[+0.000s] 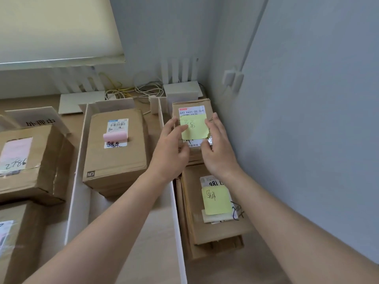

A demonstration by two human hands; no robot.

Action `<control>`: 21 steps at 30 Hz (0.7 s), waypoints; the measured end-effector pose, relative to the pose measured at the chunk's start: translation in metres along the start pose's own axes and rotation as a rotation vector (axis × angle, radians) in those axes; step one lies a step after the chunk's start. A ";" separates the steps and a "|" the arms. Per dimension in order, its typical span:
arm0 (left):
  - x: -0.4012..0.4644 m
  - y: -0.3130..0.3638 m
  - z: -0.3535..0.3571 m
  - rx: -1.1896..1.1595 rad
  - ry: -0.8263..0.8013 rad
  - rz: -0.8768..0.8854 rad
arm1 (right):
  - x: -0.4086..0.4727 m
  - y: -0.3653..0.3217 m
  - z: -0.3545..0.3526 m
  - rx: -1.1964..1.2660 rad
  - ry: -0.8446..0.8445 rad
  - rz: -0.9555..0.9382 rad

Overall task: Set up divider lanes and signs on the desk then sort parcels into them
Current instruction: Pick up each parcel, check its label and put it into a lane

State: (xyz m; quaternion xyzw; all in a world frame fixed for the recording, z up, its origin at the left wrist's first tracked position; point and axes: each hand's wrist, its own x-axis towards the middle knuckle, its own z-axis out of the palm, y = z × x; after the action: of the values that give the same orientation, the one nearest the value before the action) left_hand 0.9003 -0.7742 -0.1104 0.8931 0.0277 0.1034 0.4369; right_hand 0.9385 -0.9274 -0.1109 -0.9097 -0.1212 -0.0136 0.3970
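Flanking the small brown cardboard parcel (pixel 191 128) at the far end of the rightmost lane: left hand (pixel 171 147) at its left edge, right hand (pixel 218 149) at its right edge, fingers of both fairly straight and spread, laid against the sides rather than curled under; whether truly gripping or only steadying, not clear. Parcel directly between the palms, both hands about equally near, long axis running away toward the back wall, in line with the lane. Resting on a stack of flat brown cartons (pixel 213 232) that fills the lane nearer the body. Judged: placing or squaring up, any coming nudge to run along that axis, toward the grey wall corner.

On top, a yellow-green sticky note (pixel 193 128) with two handwritten characters, not surely legible; above it a white shipping label reading roughly "642 H431-00 0c9". A like yellow-green note (pixel 216 199) on the nearer carton, partial "186" printed above it.

Left of the white foam-board divider (pixel 174 212), a taller brown box (pixel 115 148) marked "5", with a pink note. Further left, a white tent sign (pixel 41 119) with black characters and a box (pixel 26 162) scrawled "2786"
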 end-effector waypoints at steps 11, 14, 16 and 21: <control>0.018 -0.036 0.033 0.038 -0.073 -0.105 | 0.019 0.035 0.030 0.008 -0.131 0.075; 0.015 -0.033 0.032 0.062 -0.091 -0.088 | 0.017 0.037 0.028 -0.049 -0.160 0.090; 0.012 -0.026 0.028 0.084 -0.095 -0.083 | 0.017 0.033 0.023 -0.103 -0.142 0.079; 0.000 -0.002 0.009 0.208 -0.097 -0.048 | 0.005 0.004 0.008 -0.183 -0.126 0.003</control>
State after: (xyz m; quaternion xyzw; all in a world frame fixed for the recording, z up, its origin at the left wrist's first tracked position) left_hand 0.9027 -0.7799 -0.1173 0.9366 0.0386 0.0463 0.3452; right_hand 0.9438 -0.9231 -0.1181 -0.9414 -0.1427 0.0331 0.3039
